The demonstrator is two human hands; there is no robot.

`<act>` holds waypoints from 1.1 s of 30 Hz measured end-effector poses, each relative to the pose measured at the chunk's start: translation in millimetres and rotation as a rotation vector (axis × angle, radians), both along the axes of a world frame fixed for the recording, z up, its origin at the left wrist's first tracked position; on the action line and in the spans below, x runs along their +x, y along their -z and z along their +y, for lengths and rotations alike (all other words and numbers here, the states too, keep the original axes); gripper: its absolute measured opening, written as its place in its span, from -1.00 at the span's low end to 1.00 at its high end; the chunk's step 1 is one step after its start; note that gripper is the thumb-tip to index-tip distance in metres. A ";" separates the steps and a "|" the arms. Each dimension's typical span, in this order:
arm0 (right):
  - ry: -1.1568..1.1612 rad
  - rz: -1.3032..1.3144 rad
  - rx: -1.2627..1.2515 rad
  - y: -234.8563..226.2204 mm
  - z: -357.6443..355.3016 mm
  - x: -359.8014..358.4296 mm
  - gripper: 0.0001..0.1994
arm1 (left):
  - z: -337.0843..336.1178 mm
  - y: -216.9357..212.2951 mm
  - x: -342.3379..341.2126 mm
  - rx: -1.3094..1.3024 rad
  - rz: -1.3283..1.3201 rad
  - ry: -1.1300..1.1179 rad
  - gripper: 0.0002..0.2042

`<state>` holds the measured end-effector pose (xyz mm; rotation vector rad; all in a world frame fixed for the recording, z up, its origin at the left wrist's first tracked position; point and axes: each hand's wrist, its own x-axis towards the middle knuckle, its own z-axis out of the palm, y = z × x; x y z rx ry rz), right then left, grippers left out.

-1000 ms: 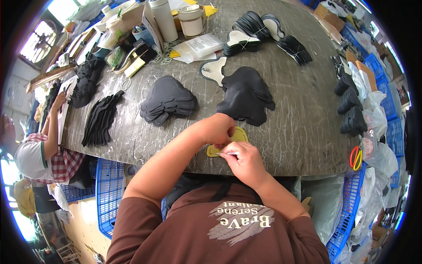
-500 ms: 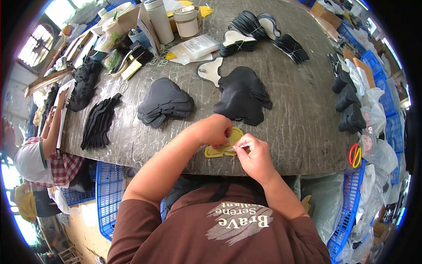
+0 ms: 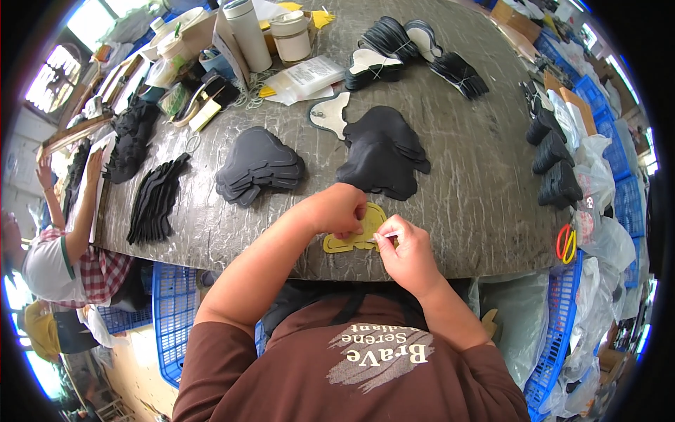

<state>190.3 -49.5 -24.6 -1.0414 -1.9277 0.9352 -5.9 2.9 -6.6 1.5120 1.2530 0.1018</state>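
A dark, streaked worktable (image 3: pixel 464 211) with a curved edge fills most of the view. At its far left a co-worker (image 3: pixel 53 271) in a checked garment sits with both arms raised. One blue crate (image 3: pixel 163 320) stands below the near edge on the left, and another blue basket (image 3: pixel 559 316) on the right. On the tabletop, straight ahead of the hands, lies a loose black pile (image 3: pixel 383 151) of shaped pieces; left of it is a fanned black stack (image 3: pixel 256 165), and farther left a row of black strips (image 3: pixel 158 200). A white bottle (image 3: pixel 247 35) stands among clutter at the back. The left hand (image 3: pixel 337 211) rests, fingers bent down, on a yellow piece (image 3: pixel 368 219), which lies near the table's front edge; I cannot tell whether its fingertips pinch that piece or only press it. The right hand (image 3: pixel 409 250) is just beside, thumb and fingers closed together around a slim white tool. A small pale piece (image 3: pixel 329 114) touches the black pile, scissors (image 3: pixel 567 244) show red and yellow handles at the right edge, and the white tool (image 3: pixel 391 234) points toward the yellow piece.
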 end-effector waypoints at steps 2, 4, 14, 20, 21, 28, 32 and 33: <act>-0.005 0.035 -0.032 2.1 -0.1 2.3 -0.87 | -0.9 -2.4 0.5 0.006 0.013 0.009 -0.83; -0.010 0.071 -0.064 2.2 -0.3 5.2 -0.87 | -0.6 -3.5 0.7 0.014 0.027 0.017 -0.83; 0.071 0.094 -0.059 4.2 -9.5 26.1 -0.88 | -2.1 -5.6 1.1 0.004 0.017 0.000 -0.82; 0.107 0.101 -0.057 2.9 -13.9 41.5 -0.89 | -1.3 -0.8 0.3 -0.020 0.004 -0.018 -0.82; 0.118 0.084 -0.055 2.2 -13.9 43.1 -0.89 | -1.6 -1.0 0.1 -0.034 0.002 -0.035 -0.82; 0.108 0.112 0.027 1.0 -12.9 37.4 -0.88 | -0.3 -2.1 0.8 -0.022 0.007 -0.008 -0.82; 0.064 0.067 0.040 2.9 -13.4 31.2 -0.87 | 0.1 0.5 0.8 -0.014 0.010 0.003 -0.82; 0.056 0.043 0.057 3.3 -13.4 30.7 -0.87 | 0.0 0.9 0.9 -0.010 0.007 0.002 -0.82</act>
